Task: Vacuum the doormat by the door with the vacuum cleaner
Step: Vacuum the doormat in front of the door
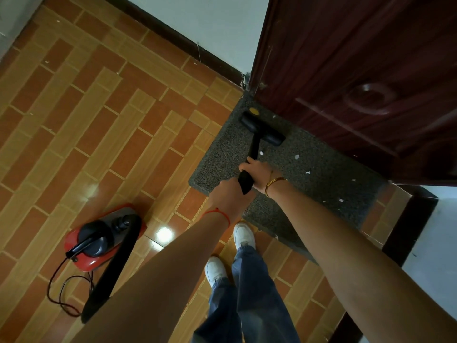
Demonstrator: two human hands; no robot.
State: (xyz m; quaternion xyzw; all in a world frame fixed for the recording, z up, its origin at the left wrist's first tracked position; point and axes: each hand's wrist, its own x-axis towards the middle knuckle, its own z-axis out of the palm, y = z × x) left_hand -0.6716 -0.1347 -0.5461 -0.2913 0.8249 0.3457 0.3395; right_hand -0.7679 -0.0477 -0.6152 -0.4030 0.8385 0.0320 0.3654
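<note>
A dark grey doormat (316, 184) lies on the tiled floor against a dark red door (346, 70). Small white scraps (297, 156) dot the mat, and a yellow spot (254, 110) sits at its far corner. The black vacuum head (262, 128) rests on the mat's far end near the door. Both my hands grip the black wand (254, 148): my right hand (257, 170) higher up the wand, my left hand (226, 194) at the lower handle end. The red and black vacuum body (99, 241) stands on the floor to my left, with its black hose running under my left arm.
The vacuum's thin cord (59, 285) loops on the orange brick-pattern tiles (99, 120) beside the canister. My white shoes (243, 235) stand at the mat's near edge. A white wall with a dark skirting (188, 43) runs behind, and a dark door frame (405, 231) stands to the right.
</note>
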